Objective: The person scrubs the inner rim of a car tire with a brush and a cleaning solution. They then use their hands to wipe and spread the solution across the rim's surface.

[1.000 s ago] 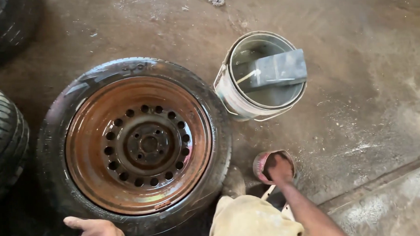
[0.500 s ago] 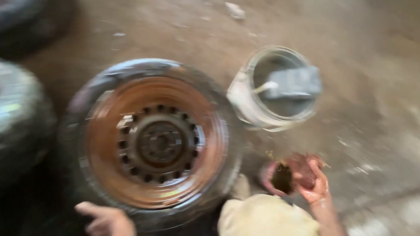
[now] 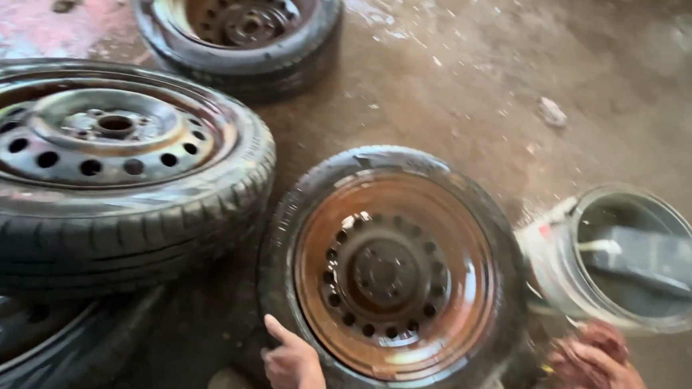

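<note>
A tyre with a rusty orange steel rim point(image 3: 391, 276) lies flat on the floor in front of me. My left hand point(image 3: 291, 364) rests on its near left edge, thumb raised, holding nothing. My right hand point(image 3: 592, 361) is at the bottom right beside the tyre, dirty and reddish, fingers curled over a small dark thing I cannot make out. Just beyond that hand stands a white bucket point(image 3: 554, 266) with a dark flat block point(image 3: 654, 260) lying across its mouth.
A larger tyre with a dark steel rim point(image 3: 104, 165) lies stacked on others at the left. Another wheel point(image 3: 243, 24) lies at the top. The concrete floor point(image 3: 515, 72) is wet and stained, with a small scrap of debris point(image 3: 551, 112).
The view has swung left and up, bringing the stacked tyres into sight. The rusty wheel and bucket now sit lower right. My right hand has dropped toward the frame's bottom edge.
</note>
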